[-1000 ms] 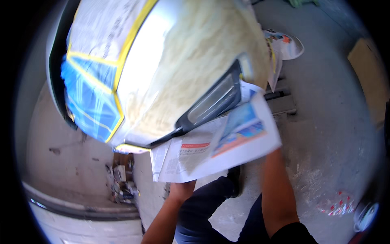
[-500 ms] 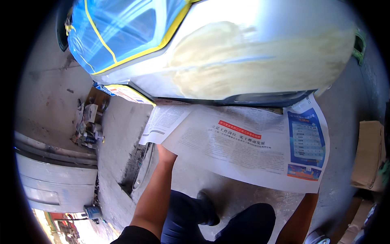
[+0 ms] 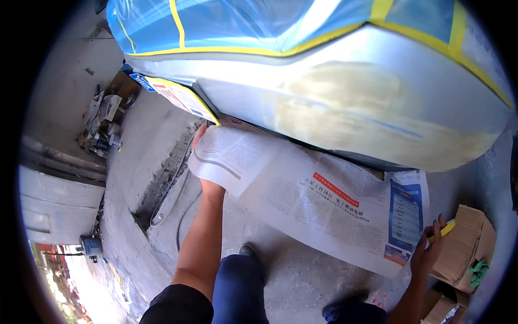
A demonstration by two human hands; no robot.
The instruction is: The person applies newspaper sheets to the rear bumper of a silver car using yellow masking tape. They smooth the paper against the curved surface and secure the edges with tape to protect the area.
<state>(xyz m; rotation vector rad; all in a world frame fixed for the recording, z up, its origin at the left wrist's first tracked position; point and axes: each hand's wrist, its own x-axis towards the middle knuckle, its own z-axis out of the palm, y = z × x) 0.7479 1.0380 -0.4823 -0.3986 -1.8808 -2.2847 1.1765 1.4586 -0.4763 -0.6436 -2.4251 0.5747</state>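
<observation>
A large newspaper sheet [image 3: 302, 200] hangs along the lower edge of a pale bumper-like car panel [image 3: 243, 102] that has a sanded, yellowish patch. My left hand [image 3: 200, 135] holds the sheet's left end, close to the yellow-taped edge; the paper hides most of the palm, and only some fingers show past it. Beside the sheet's right edge is my right hand [image 3: 426, 251], its fingers curled round a roll of yellow masking tape [image 3: 443, 231]. Whether this hand also touches the paper, I cannot tell.
Blue plastic film [image 3: 232, 27] with yellow tape covers the car above the panel. Cardboard boxes [image 3: 464, 243] stand on the right. Litter [image 3: 102, 124] lies at the far left, near a loose silver panel [image 3: 59, 205]. A dark hose [image 3: 179, 227] runs along the concrete floor.
The view has shifted, showing more of the car's right side. My right hand has come out from behind the paper, with the yellow tape now visible. Left fingers now show past the sheet's edge.
</observation>
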